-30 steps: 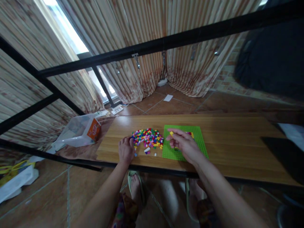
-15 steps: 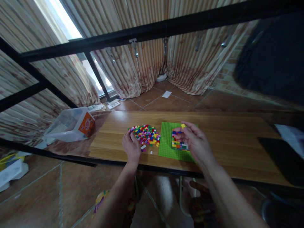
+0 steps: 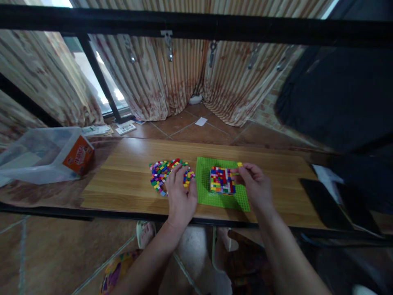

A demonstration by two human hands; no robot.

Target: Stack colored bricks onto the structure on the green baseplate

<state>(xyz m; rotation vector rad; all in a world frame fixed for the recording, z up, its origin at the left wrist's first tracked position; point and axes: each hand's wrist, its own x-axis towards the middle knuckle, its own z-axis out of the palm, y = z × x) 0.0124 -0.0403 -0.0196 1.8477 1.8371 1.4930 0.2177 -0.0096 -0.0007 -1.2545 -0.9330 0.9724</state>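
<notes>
A patterned block [image 3: 221, 180] of many coloured bricks is already built up on the green plate [image 3: 203, 174], bare studs around it, while a sizeable pile [image 3: 157, 173] lies unused on the table [image 3: 118, 176]. The right hand [image 3: 257, 186] pinches a yellow brick [image 3: 240, 164], not yet placed, beside the block; the left hand's [image 3: 181, 198] fingers spread loosely over the pile.

room: tabletop [image 3: 287, 180] between right hand [image 3: 258, 186] and black panel [image 3: 325, 205] | obstacle: left hand [image 3: 181, 198] over brick pile [image 3: 158, 174]
</notes>
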